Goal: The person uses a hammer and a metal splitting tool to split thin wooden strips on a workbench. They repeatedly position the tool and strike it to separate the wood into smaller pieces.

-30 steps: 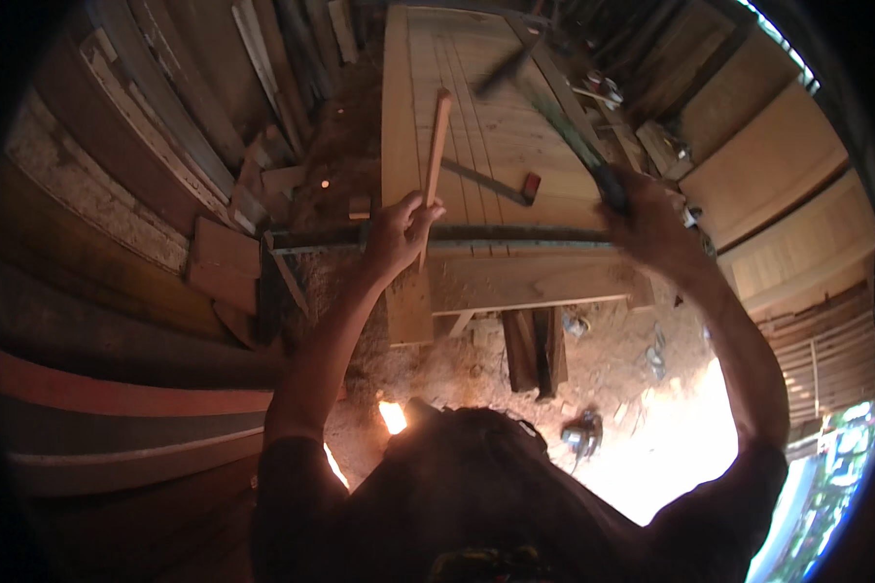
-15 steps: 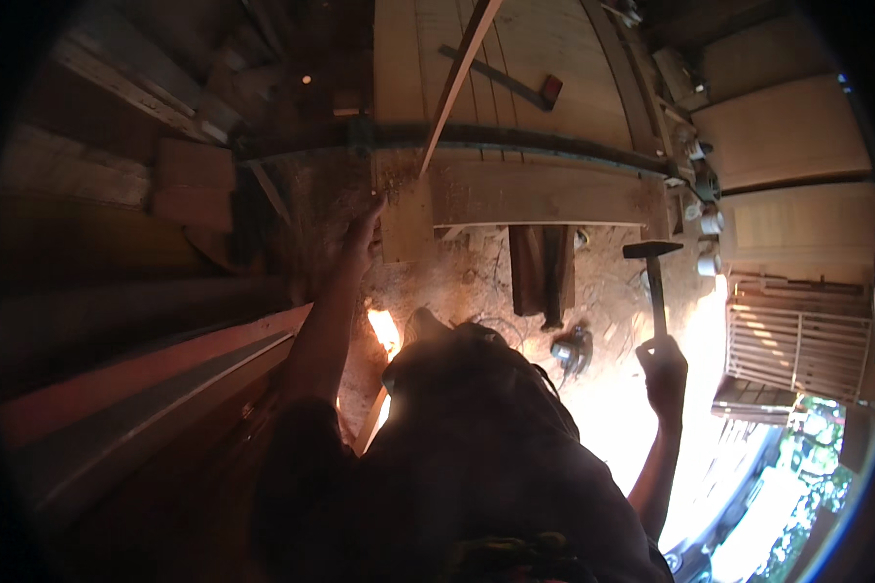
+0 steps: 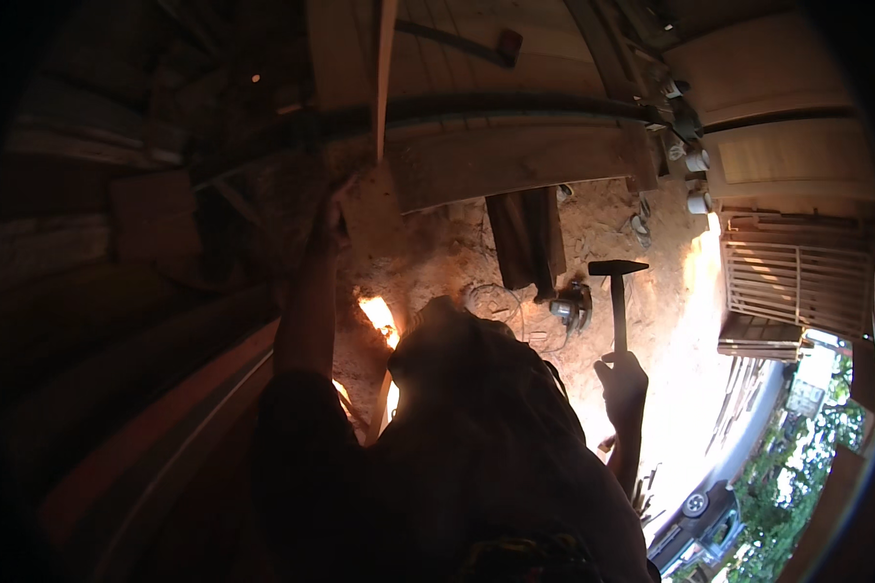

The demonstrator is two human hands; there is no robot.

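My right hand [image 3: 624, 381] is closed around the handle of a hammer [image 3: 619, 306]. The hammer stands head up over the floor, apart from the wood. Farther left, my left hand [image 3: 332, 216] reaches to the side of a short wooden board end [image 3: 369, 219] at the bench's near left corner. Shadow hides its fingers, so I cannot tell whether they grip it. A thin wooden strip [image 3: 383, 87] rises from beside that corner. Behind it, a wide wooden panel [image 3: 544, 73] lies on the bench, with a board [image 3: 506, 160] along the near side.
A try square [image 3: 457, 44] with a reddish stock lies on the panel. Below the bench are a dark wooden post [image 3: 525, 238] and a power tool [image 3: 571, 306] on the dusty floor. Slatted wooden frames [image 3: 797, 277] stand at right. Long planks [image 3: 175, 418] lean at left.
The whole view has shifted, so the bench sits higher and farther left. My right hand still holds the hammer, now slightly lower relative to the bench. My left hand stays by the corner.
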